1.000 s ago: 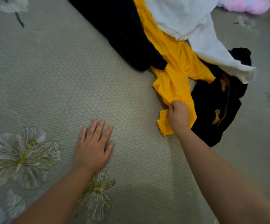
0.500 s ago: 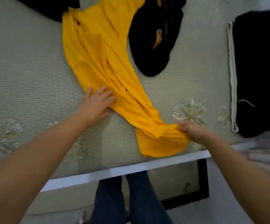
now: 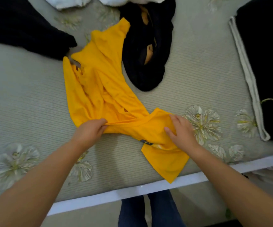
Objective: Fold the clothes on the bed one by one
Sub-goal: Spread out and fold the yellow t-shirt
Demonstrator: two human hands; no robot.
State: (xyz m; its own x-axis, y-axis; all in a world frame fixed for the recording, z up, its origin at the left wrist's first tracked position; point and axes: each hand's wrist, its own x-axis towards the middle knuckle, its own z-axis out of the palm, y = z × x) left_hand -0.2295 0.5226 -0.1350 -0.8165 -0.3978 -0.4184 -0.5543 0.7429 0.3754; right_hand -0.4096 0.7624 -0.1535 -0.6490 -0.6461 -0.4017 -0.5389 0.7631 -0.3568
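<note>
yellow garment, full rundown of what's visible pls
The yellow garment is a bright, thin-looking knit, unfolded and twisted into a long diagonal band across the bed, from near the black clothes down to the near edge, where a corner overhangs the white border. It is creased and bunched, and a dark strip shows near its lower end. The left hand pinches a gathered fold; the right hand rests on the cloth, fingers spread. Its far end touches the black garment.

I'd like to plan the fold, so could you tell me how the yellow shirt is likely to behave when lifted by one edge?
The yellow shirt will probably hang limp: it lies twisted in soft creases. It likely weighs little, since the left hand bunches an edge with a mere pinch. It may slide easily over the bedcover.
</note>
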